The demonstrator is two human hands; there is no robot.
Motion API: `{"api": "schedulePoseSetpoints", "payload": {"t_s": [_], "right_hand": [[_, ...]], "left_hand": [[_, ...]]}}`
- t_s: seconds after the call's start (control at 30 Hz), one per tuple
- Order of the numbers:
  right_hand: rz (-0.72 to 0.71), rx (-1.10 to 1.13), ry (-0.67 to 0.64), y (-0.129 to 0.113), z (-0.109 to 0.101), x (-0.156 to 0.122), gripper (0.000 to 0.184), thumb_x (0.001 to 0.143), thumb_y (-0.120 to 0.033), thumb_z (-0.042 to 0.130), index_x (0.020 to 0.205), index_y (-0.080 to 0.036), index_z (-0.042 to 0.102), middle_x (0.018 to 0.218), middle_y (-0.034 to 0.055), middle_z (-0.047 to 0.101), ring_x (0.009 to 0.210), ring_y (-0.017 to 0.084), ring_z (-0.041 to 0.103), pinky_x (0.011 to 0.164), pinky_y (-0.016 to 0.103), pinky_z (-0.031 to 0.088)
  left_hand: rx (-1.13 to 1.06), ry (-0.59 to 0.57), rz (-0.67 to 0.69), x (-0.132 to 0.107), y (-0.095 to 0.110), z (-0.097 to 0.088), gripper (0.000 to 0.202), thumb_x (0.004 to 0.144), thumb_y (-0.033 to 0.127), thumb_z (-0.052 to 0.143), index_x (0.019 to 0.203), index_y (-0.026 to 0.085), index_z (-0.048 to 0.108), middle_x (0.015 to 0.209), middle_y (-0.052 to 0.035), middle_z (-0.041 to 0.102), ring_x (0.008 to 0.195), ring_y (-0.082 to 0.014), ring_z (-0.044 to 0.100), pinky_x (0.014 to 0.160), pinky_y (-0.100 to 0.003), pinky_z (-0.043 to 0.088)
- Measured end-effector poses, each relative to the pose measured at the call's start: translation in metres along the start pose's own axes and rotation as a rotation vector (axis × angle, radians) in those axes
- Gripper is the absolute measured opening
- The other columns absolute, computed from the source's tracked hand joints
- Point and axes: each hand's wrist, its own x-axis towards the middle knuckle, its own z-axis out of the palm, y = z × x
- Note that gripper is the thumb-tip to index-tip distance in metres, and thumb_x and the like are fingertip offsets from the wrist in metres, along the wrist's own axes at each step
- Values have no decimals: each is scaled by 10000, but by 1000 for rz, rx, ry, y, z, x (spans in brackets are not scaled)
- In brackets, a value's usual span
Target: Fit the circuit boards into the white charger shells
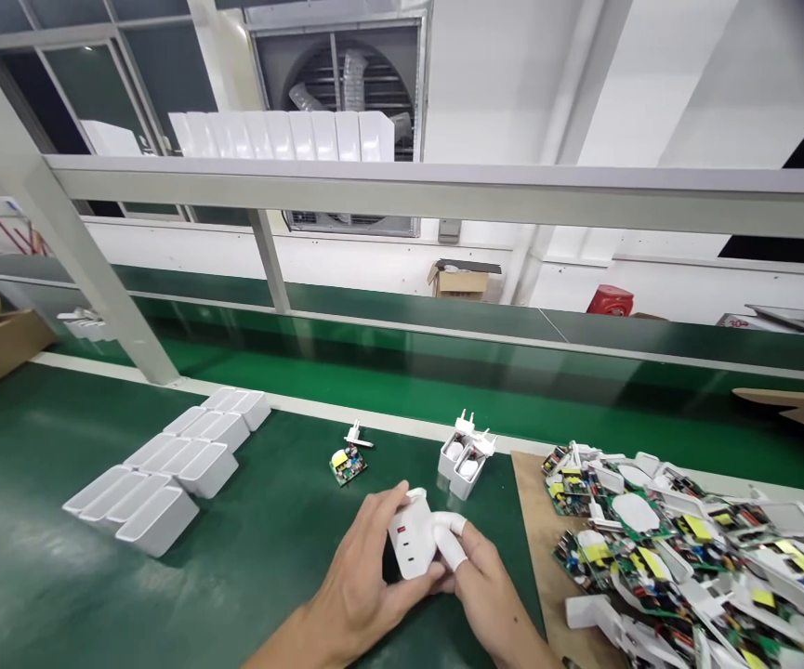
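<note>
Open white cases (pixel 164 522) stand in rows at left on a green tabletop (pixel 39 595), a small circuit board (pixel 349 466) lying to their right. At near centre, a worker's left hand (pixel 360 565) grips a white adapter (pixel 412 550); two filled cases (pixel 463 487) stand beyond. The right hand (pixel 489 583), fingers white-tipped, holds the adapter's right side, near a cardboard sheet (pixel 531 530) heaped with boards and casings (pixel 694 534).
</note>
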Motion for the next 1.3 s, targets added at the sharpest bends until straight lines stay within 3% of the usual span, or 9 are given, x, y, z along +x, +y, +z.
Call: {"api": "schedulePoseSetpoints", "payload": {"t_s": [0.23,0.37,0.47,0.6,0.73,0.87,1.03,1.17,1.3], "right_hand": [[-57,-28,55,-6,2,-3,472,1020,-616,566,1172,-208,748,1061,105,795,904,256,763,888,423,649],[-94,-69,154,-9,-5,-1,451,1040,-580,536,1256,-219,697,1206,128,754,1072,268,737,1071,440,561],[-122,-156,376,1,-12,7,418,986,-569,591,1215,-232,687,1231,126,717,1095,278,715,1032,420,573],[-112,-204,580,24,-19,18,507,889,-557,658,1251,-202,641,1124,137,691,956,296,713,905,449,615],[-72,-156,554,41,-24,25,616,834,-514,689,1349,-189,590,1298,182,677,1145,354,708,1024,516,581],[-43,-101,438,36,-30,25,639,864,-454,659,1437,-193,550,1470,179,620,1355,358,614,1172,549,472],[-197,-276,433,10,-28,12,442,907,-388,734,1324,-251,680,1414,127,654,1268,319,649,1126,478,519],[-102,74,216,1,-7,2,499,779,-331,922,1224,-244,716,1293,110,730,1086,261,737,981,355,600],[152,501,208,-10,4,2,454,760,-465,950,1056,-216,713,1071,96,797,997,253,755,946,388,604]], "left_hand": [[85,28,90,3,1,-5,810,952,214,728,1611,309,267,1293,-127,617,1157,-308,642,982,-454,574],[90,65,-147,25,-12,-7,756,863,205,743,1537,263,403,1244,-110,602,1195,-334,596,1053,-554,510],[-47,38,-373,57,-30,-4,798,817,275,770,1529,218,415,1301,-119,604,1106,-304,614,1061,-555,499],[-159,-16,-419,99,-53,16,836,788,251,756,1537,150,398,1393,-178,613,1068,-283,654,1037,-520,529],[-247,-114,-417,117,-64,35,792,739,191,776,1469,136,475,1367,-197,670,1069,-289,722,943,-455,600],[-258,-170,-388,108,-58,34,805,695,136,795,1438,177,488,1340,-162,703,1189,-324,703,1050,-505,560],[-183,-127,-321,72,-35,13,797,841,171,725,1541,266,357,1479,-129,604,1318,-321,624,1167,-578,467],[42,-38,2,43,-14,3,836,893,82,666,1614,294,300,1393,-126,641,1261,-323,611,1049,-546,559],[97,97,252,31,-3,2,782,924,55,692,1610,207,348,1367,-165,631,1224,-310,587,1040,-504,562]]}}
